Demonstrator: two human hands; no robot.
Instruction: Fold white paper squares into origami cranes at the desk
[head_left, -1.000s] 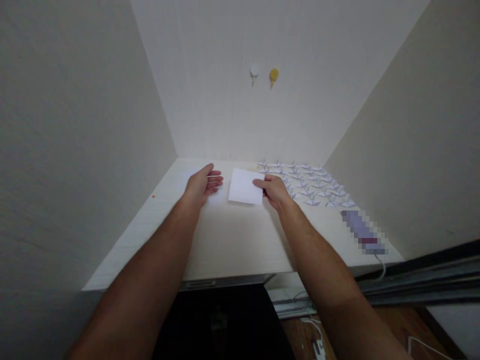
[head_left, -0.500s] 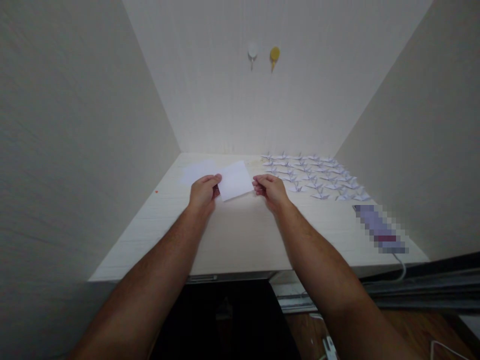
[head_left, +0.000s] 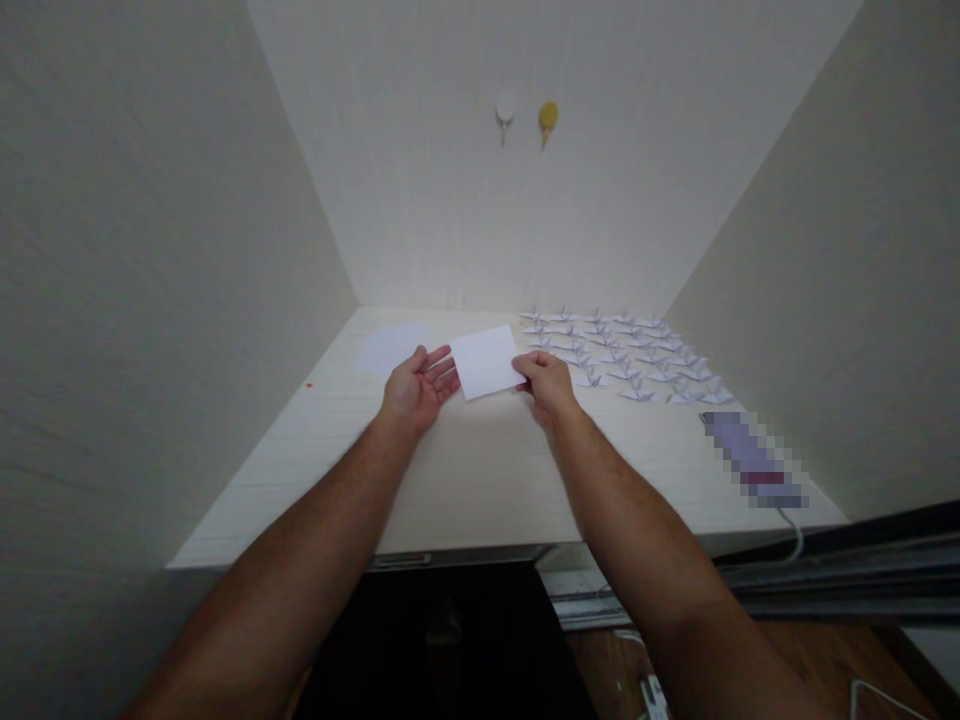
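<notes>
A white sheet of paper (head_left: 487,362), roughly square and tilted a little, is held above the desk. My right hand (head_left: 546,382) pinches its right edge, thumb on top. At the sheet's left edge, my left hand (head_left: 421,388) has its fingers spread and the palm turned partly up; the fingertips are close to the paper, and I cannot tell if they touch it. More white paper (head_left: 390,345) lies flat on the desk behind my left hand.
Rows of folded white paper cranes (head_left: 622,350) cover the back right of the white desk (head_left: 480,480). A blurred-out phone-like object (head_left: 750,460) with a white cable lies at the right edge. A white hook (head_left: 505,112) and a yellow hook (head_left: 548,116) are on the back wall.
My left hand has let go of the sheet and spread its fingers. My right hand, earlier apart from the paper, now grips its right edge. The sheet has shifted slightly right.
</notes>
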